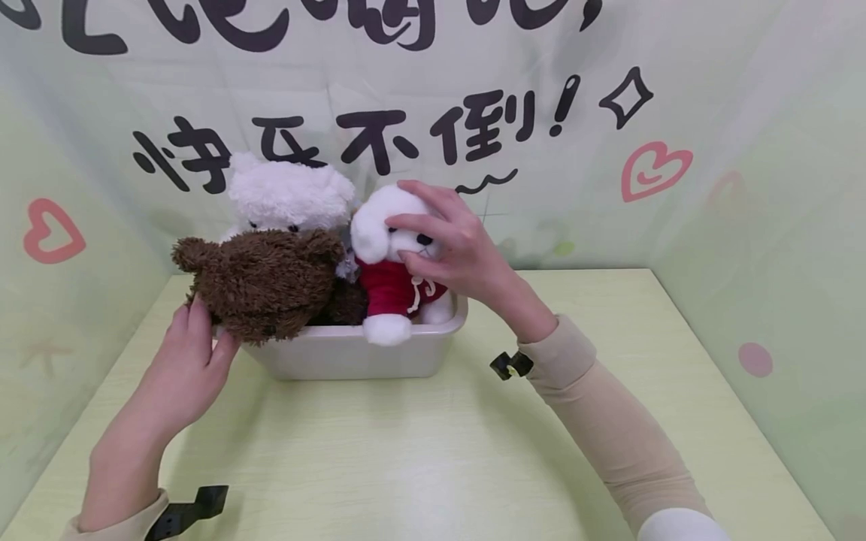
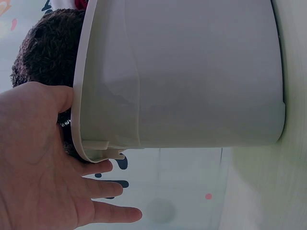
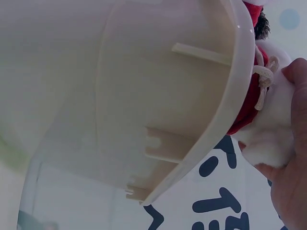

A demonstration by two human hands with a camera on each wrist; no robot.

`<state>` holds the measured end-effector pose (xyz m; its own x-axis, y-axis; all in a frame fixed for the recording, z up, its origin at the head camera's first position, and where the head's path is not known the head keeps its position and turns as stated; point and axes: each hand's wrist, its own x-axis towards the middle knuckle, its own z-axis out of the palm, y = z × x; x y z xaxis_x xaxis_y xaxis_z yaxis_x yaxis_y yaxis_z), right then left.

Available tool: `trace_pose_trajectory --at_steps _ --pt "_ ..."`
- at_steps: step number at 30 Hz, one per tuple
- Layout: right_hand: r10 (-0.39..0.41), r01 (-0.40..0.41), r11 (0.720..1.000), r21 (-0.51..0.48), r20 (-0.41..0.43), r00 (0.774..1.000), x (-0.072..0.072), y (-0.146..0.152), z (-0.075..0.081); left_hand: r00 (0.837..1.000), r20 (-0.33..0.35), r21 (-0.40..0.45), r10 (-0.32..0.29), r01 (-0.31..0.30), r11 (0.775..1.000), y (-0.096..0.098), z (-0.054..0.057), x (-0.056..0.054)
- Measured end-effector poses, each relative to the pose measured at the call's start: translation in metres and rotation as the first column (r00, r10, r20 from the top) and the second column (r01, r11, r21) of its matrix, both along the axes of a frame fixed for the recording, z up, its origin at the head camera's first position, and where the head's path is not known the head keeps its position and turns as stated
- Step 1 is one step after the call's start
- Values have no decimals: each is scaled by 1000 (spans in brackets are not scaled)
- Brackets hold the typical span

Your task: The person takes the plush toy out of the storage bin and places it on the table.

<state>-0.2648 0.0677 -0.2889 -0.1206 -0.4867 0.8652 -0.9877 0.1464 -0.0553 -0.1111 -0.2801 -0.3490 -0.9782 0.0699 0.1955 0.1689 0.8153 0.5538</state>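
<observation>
Right hand (image 1: 460, 244) grips white dog (image 1: 372, 231), covering part of its face; left hand (image 1: 186, 372), fingers spread, touches tub (image 1: 352, 357) at left; brown plush (image 1: 264, 282) half-hides far white plush (image 1: 291, 194)

The bin (image 1: 355, 357) on the table (image 1: 399, 458) holds plush toys (image 1: 267, 278).

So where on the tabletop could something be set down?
Bare tabletop in front of the bin, between left forearm and right forearm; also between the right forearm and the right wall. Crowded: the bin, holding plush toys, with left hand and right hand at it.
</observation>
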Motion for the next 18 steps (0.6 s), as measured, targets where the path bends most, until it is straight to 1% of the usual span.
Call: trace_pose_trajectory --at_steps 12,18 --pt "-7 4 999 -52 -70 998 4 -1 4 1000 -3 0 8 -8 1000 0 -1 2" --pt "-12 6 997 -72 -79 997 5 0 5 1000 2 0 8 -8 1000 1 0 2"
